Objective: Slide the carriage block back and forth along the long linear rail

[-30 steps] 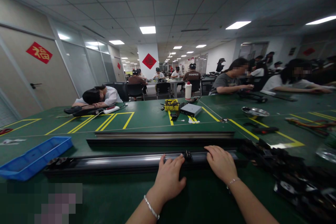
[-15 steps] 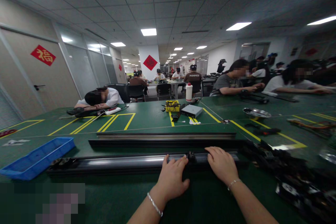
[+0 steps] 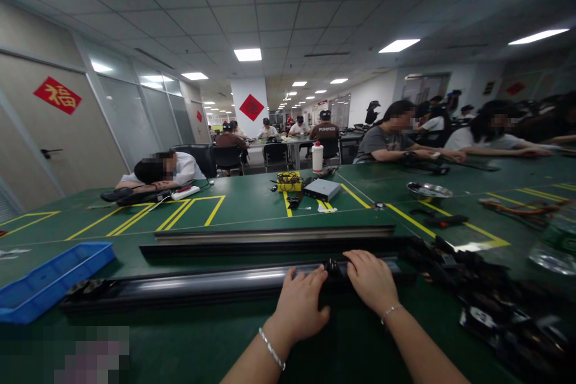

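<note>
A long dark rail (image 3: 193, 282) with a shiny rounded top lies across the table before me. My left hand (image 3: 300, 306) rests on it with fingers apart, the fingertips against a small black part (image 3: 332, 267) that sits on the rail. On the other side of that part, my right hand (image 3: 371, 282) lies over the rail, fingers stretched out and slightly bent. Neither hand is wrapped round anything. Dark clustered pieces (image 3: 85, 288) sit at the rail's left end.
Two more long bars (image 3: 270, 246) lie behind the rail. A blue tray (image 3: 54, 282) stands left, a heap of black parts (image 3: 490, 306) right. Farther back are a grey box (image 3: 322, 189), a yellow block with cables (image 3: 289, 181), a metal bowl (image 3: 428, 191) and several seated people.
The view has turned slightly right. My left hand and the small black part have shifted right along the rail, narrowing the gap to my right hand.
</note>
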Demonstrator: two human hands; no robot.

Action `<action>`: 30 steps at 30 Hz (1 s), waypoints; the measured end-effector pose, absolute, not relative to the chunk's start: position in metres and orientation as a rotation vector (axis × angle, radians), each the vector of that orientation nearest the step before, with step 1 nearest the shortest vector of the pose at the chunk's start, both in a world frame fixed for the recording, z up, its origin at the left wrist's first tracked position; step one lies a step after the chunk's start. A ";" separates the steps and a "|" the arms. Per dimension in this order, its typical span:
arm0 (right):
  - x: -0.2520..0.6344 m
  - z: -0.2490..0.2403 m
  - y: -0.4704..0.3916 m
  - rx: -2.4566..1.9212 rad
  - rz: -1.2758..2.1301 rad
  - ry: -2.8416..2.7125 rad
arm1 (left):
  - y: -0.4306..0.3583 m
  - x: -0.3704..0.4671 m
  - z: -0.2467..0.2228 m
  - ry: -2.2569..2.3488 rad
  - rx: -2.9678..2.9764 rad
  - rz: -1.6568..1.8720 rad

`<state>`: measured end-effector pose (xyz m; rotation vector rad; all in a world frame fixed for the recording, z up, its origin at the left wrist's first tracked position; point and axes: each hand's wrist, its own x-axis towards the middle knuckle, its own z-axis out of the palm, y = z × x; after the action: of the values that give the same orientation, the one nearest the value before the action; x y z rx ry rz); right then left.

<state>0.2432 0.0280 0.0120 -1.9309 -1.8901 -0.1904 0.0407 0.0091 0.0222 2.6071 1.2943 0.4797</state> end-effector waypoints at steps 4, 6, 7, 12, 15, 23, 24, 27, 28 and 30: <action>0.243 0.014 0.027 -1.931 -0.162 -1.895 | 0.010 0.044 0.022 1.286 2.614 0.472; 0.243 0.015 0.026 -1.918 -0.146 -1.899 | 0.010 0.044 0.022 1.289 2.620 0.470; 0.243 0.015 0.026 -1.909 -0.140 -1.899 | 0.010 0.044 0.022 1.290 2.623 0.465; 0.242 0.016 0.024 -1.892 -0.120 -1.866 | 0.010 0.044 0.024 1.295 2.632 0.415; 0.243 0.015 0.024 -1.867 -0.111 -1.868 | 0.012 0.047 0.025 1.283 2.636 0.385; 0.235 0.013 0.026 -1.847 -0.090 -1.882 | 0.015 0.053 0.020 1.239 2.683 0.408; 0.233 0.012 0.026 -1.849 -0.096 -1.884 | 0.014 0.052 0.019 1.236 2.694 0.421; 0.225 0.011 0.026 -1.893 -0.116 -1.858 | 0.011 0.051 0.012 1.230 2.719 0.480; 0.224 0.010 0.027 -1.913 -0.116 -1.843 | 0.011 0.049 0.010 1.228 2.731 0.505; 0.222 0.010 0.028 -1.943 -0.108 -1.818 | 0.010 0.043 0.006 1.232 2.767 0.560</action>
<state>0.2218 0.0276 0.0099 -1.9431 -1.8176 -0.1080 0.0431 0.0104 0.0057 2.7668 1.2319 0.5600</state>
